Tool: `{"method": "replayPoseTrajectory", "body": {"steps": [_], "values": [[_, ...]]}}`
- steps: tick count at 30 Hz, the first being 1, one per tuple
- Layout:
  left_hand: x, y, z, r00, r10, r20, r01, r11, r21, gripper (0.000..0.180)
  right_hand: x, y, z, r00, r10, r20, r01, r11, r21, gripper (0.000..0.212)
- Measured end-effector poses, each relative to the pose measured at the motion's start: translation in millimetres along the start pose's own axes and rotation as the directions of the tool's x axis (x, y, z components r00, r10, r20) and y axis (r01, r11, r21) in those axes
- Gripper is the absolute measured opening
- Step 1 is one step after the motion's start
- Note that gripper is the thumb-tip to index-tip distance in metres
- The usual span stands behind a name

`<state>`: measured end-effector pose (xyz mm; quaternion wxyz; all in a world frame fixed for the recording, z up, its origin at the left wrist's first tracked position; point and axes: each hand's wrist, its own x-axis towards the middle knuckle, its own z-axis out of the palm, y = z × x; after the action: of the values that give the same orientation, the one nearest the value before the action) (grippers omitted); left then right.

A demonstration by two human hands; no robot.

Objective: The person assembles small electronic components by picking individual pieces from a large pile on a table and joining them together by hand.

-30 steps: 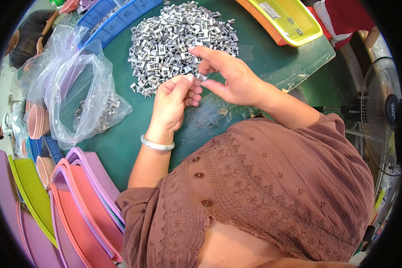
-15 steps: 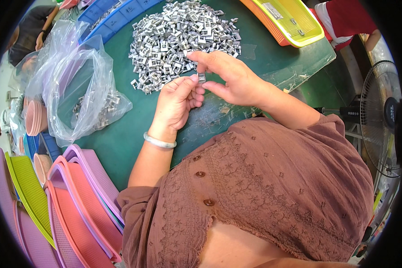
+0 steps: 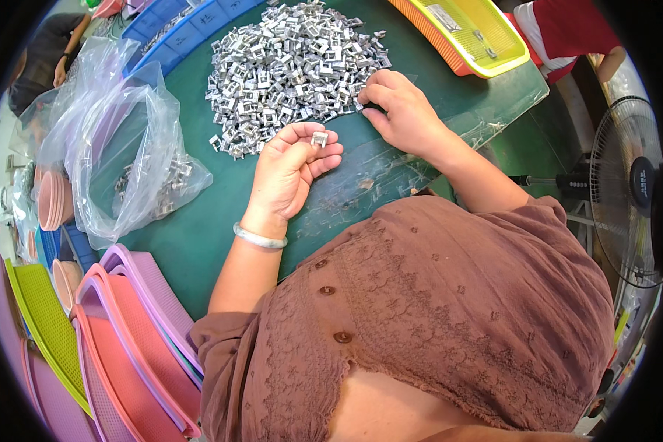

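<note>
My left hand point(image 3: 287, 171), with a pale bangle point(image 3: 259, 237) on its wrist, pinches a small silver metal part point(image 3: 320, 138) between thumb and fingers, just in front of the pile. The part is a short, square-cornered frame. At the right edge of the big pile of similar metal parts point(image 3: 287, 62), my right hand point(image 3: 405, 118) reaches down with thumb and fingertips drawn together. Whatever its fingertips hold is hidden. Both hands are over the green tabletop point(image 3: 199, 214), apart from each other.
A clear plastic bag point(image 3: 166, 121) with metal parts lies left of the pile; a blue bin point(image 3: 199, 26) stands behind it. Yellow and orange baskets point(image 3: 482, 48) sit back right. Stacked coloured baskets point(image 3: 132, 331) crowd the near left. A fan point(image 3: 626, 184) stands right. Other people are partly visible.
My hands have come apart. The right has moved off to the pile's right edge; the left keeps the metal part, now tilted up into fuller view.
</note>
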<state>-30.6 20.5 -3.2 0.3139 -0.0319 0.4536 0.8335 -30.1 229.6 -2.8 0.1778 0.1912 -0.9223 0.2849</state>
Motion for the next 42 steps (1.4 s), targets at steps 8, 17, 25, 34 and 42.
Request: {"method": "replayPoseTrajectory", "body": {"steps": [8,17,25,34,42], "values": [[0.0,-1.1,-5.0,0.997,-0.005,0.076,0.007,0.999,-0.037,0.021,2.1,3.3,3.8,1.000,-0.013,0.013,0.013,1.000,0.011,0.012],[-6.2,-0.6,8.9,0.988,-0.143,0.059,0.142,0.990,0.020,0.020,4.5,-23.0,3.2,0.879,0.337,0.339,-0.469,0.475,0.745,0.010],[-2.2,-1.7,-0.4,0.973,-0.229,0.022,0.230,0.963,-0.140,0.028,5.6,-33.5,10.2,0.851,0.307,0.426,-0.524,0.438,0.730,0.007],[-2.7,-0.5,1.3,0.965,-0.255,0.055,0.261,0.947,-0.190,0.026,3.4,-30.3,7.3,0.904,0.204,0.377,-0.424,0.550,0.719,0.007],[-3.6,-5.0,4.3,0.999,-0.005,-0.042,0.009,0.995,0.098,0.017,2.8,-20.1,1.0,0.928,0.214,0.305,-0.367,0.676,0.639,0.005]]}}
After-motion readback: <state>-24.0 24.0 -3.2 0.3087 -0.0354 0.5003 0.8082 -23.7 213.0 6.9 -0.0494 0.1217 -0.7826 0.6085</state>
